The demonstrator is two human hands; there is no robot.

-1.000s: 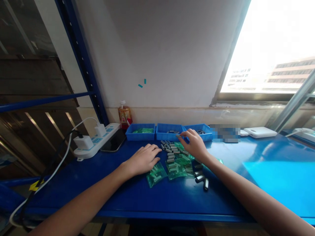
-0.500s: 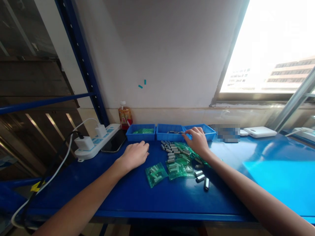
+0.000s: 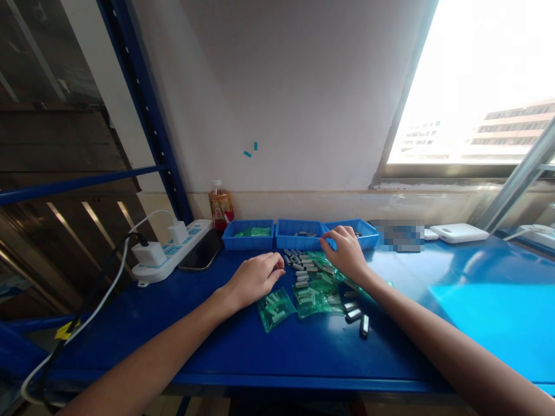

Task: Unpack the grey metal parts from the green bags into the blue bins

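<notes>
Short, silvery metal pieces (image 3: 302, 278) lie in a loose cluster on the bench (image 3: 243, 346), at the far left of overlapping see-through green bags (image 3: 313, 304); others lie at the near right. One flat green bag (image 3: 285, 312) with pieces inside sits just to the left. Farther back, three blue trays (image 3: 298, 243) stand in a row, the middle one holding pieces.

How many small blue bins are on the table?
3, in a row on the table: the left bin holding green bags, the middle bin holding metal pieces, and the right bin, partly behind the right hand. A blurred patch farther right may hide more.
</notes>
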